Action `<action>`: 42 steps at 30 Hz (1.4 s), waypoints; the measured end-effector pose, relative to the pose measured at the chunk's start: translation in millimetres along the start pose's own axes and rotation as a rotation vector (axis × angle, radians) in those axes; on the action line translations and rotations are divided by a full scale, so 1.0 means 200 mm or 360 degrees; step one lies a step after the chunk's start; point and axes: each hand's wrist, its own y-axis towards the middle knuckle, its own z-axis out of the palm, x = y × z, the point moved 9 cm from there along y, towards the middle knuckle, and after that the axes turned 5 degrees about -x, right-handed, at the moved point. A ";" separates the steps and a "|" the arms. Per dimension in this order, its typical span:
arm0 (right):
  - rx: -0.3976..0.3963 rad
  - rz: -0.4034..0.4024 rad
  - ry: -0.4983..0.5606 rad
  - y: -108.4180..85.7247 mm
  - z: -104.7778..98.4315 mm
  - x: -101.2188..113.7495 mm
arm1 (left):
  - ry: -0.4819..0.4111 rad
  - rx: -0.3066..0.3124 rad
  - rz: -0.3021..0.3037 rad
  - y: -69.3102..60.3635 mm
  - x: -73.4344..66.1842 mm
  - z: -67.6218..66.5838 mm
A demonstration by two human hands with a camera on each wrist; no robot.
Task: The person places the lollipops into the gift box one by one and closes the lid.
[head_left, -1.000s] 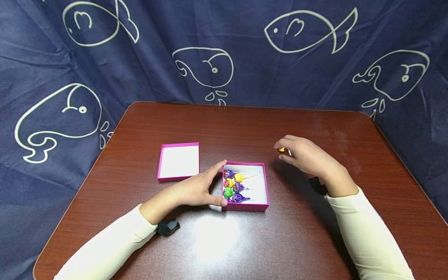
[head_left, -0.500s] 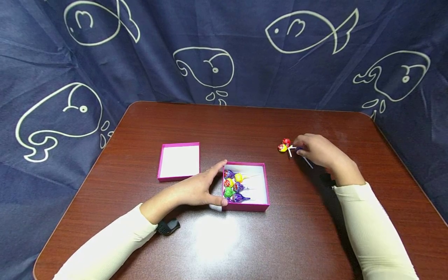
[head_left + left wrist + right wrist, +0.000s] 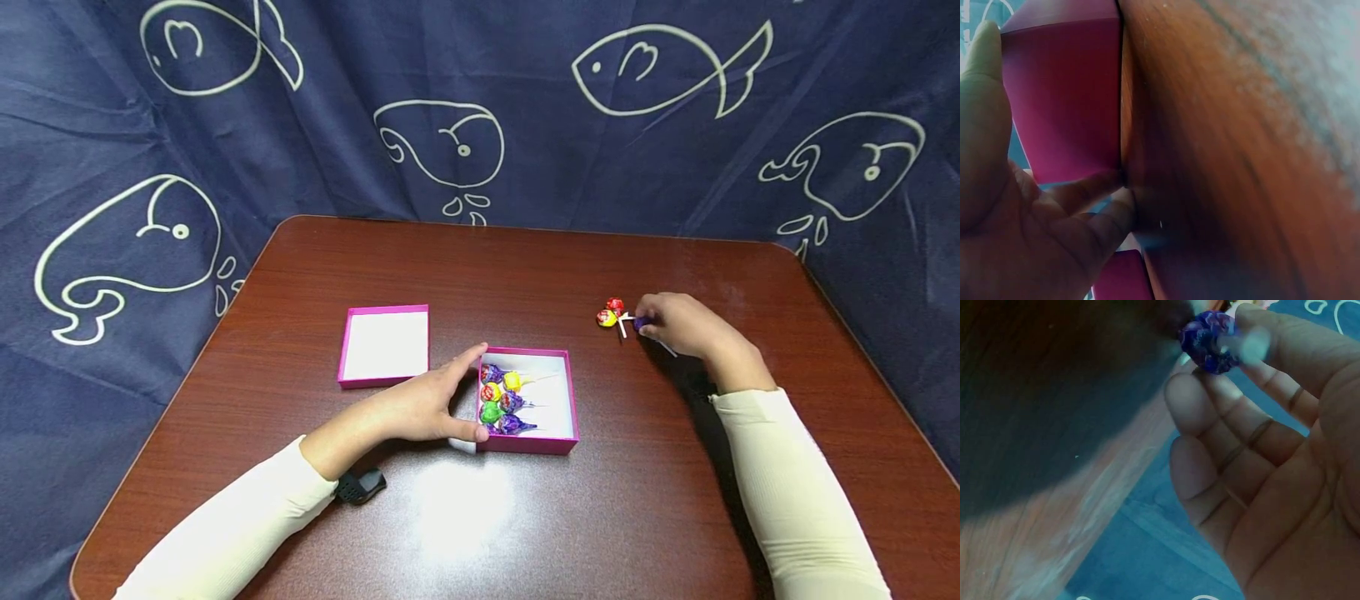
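Note:
My left hand [image 3: 427, 408] rests against the left side of a pink box [image 3: 527, 445], thumb at the near corner and index finger stretched to the far one. Inside the white-lined box lie several wrapped lollipops [image 3: 512, 402], heads to the left and sticks to the right. In the left wrist view, the extended fingers touch the box's side wall [image 3: 1069, 100]. Over to the right, my right hand [image 3: 686, 325] pinches a purple lollipop [image 3: 1210, 340] between thumb and fingers, low at the table. Just left of it lie a red lollipop [image 3: 615, 305] and a yellow-and-red lollipop [image 3: 606, 317].
A pink-edged lid [image 3: 386, 346], white inside, lies left of the box behind my left hand. The brown table [image 3: 450, 267] ends at a blue curtain [image 3: 525, 167] with white fish and whale drawings. A black wrist strap [image 3: 362, 487] shows under the left wrist.
My right hand moved right, uncovering the red and yellow lollipops, and came to the purple lollipop, which it now pinches. The left hand and box stay put.

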 end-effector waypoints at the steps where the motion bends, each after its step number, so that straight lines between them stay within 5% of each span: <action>1: -0.0004 0.0004 0.0005 0.00 0.00 0.00 | -0.0002 0.0000 0.0002 0.00 0.00 0.00; 11: -0.0028 0.0023 0.0072 0.00 -0.01 0.00 | -0.0001 -0.0006 0.0001 0.00 0.00 0.00; 19: -0.0096 -0.0072 0.0188 0.00 -0.06 0.09 | 0.0001 -0.0006 -0.0014 0.00 0.00 -0.01; 42: 0.0003 -0.0554 0.0326 0.00 -0.12 0.74 | -0.0005 -0.0006 0.0006 0.00 0.00 0.00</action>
